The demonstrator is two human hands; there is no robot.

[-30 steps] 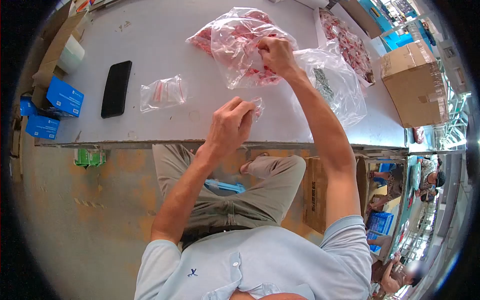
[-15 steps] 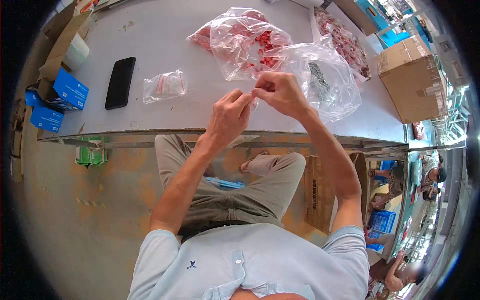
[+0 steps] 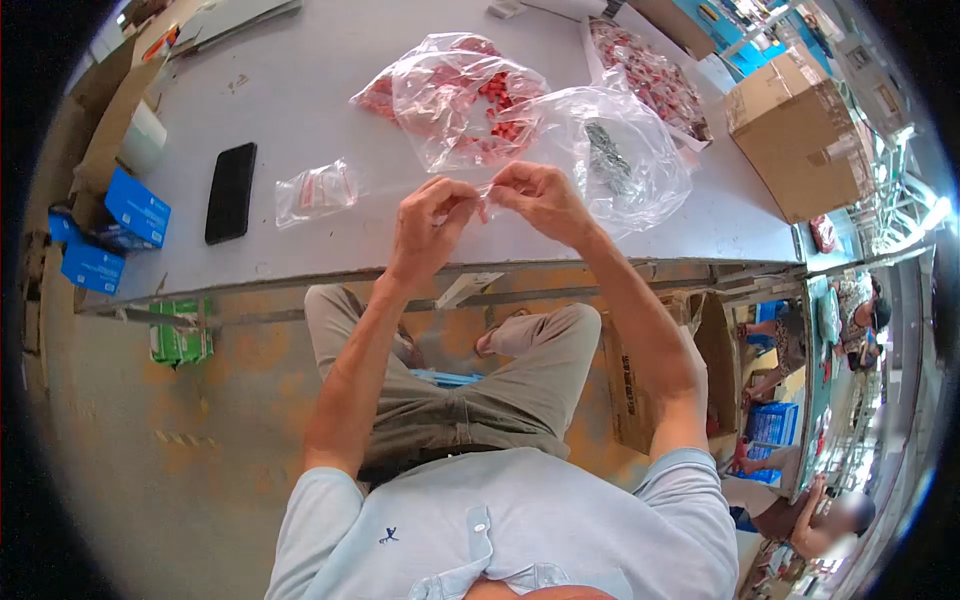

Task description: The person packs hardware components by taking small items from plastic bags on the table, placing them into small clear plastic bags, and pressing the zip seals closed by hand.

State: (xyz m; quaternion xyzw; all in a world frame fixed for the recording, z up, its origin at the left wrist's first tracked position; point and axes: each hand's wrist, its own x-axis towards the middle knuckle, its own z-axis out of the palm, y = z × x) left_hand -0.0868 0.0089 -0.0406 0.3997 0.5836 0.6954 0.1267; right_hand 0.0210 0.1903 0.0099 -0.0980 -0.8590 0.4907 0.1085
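Near table edge (image 3: pixel 300 268), 2 hands' grip (image 3: pixel 428 222) (image 3: pixel 540 200) on small bag (image 3: pixel 486 192)

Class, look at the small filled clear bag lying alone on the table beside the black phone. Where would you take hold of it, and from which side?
Pinch the small bag at its right-hand edge, where the plastic looks flat and free of the pale red contents bunched mid-bag. Come from above on the right: the bag lies flat on the grey table, with the black phone close on its left and bare surface to its right.

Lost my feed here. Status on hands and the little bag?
Left hand and right hand together, pinching a small clear bag above the table edge. Bag of red parts beyond. Nothing between.
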